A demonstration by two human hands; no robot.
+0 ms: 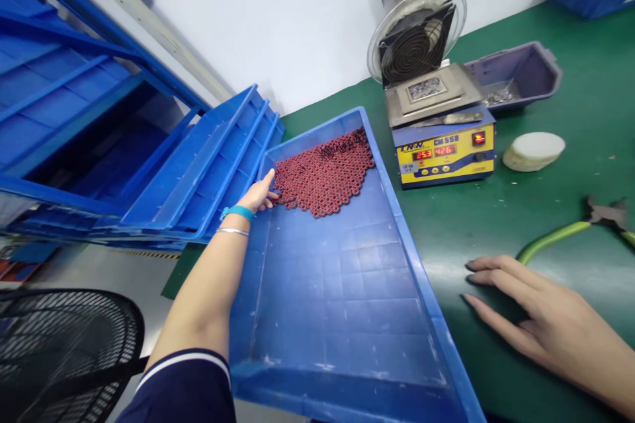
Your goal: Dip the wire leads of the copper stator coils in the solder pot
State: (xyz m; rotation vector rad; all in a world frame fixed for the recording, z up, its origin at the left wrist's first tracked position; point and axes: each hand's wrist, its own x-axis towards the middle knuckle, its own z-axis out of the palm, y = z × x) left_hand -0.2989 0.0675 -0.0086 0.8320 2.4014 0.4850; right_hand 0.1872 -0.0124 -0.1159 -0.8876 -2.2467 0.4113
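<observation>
My left hand (258,195) at the red rings (325,175) in the blue tray (347,317)

The rings lie flat and packed in the tray's far end, their patch narrowing toward me. The tray's long axis runs from me toward the wall. My left grip touches the patch's left edge; I cannot tell if it pinches any. Stacked blue trays (208,165) crowd its left, and a yellow-fronted heater box (444,152) stands right. My right hand (546,324) lies flat, fingers spread, on the green worktop (546,211) near green-handled cutters (570,234).
</observation>
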